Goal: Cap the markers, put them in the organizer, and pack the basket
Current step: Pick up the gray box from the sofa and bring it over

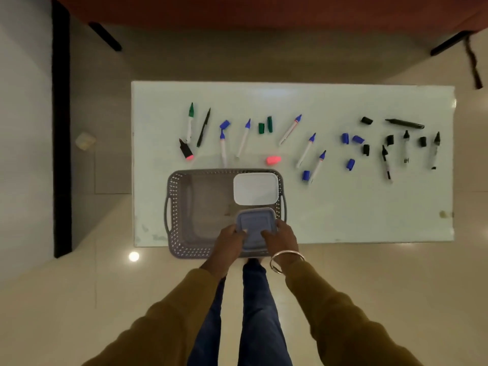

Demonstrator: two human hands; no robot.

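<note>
The left hand (232, 237) and right hand (280, 235) grasp the blue-lidded organizer (255, 223) — at the 5 o'clock corner of the grey basket (175, 207). Uncapped markers (243, 140) and loose caps (344, 138) lie on the bench (343, 212) toward 12 o'clock.

I cannot read any words or numbers here. The black-tipped marker (406, 148) far to the right on the white table (343, 220) has a small dark mark low on its clear body, but it is too tiny to read. The blue box (255, 223) that I grip with my left hand (229, 240) and my right hand (281, 237) has some raised lines on its top. I see no letters in them.
</note>
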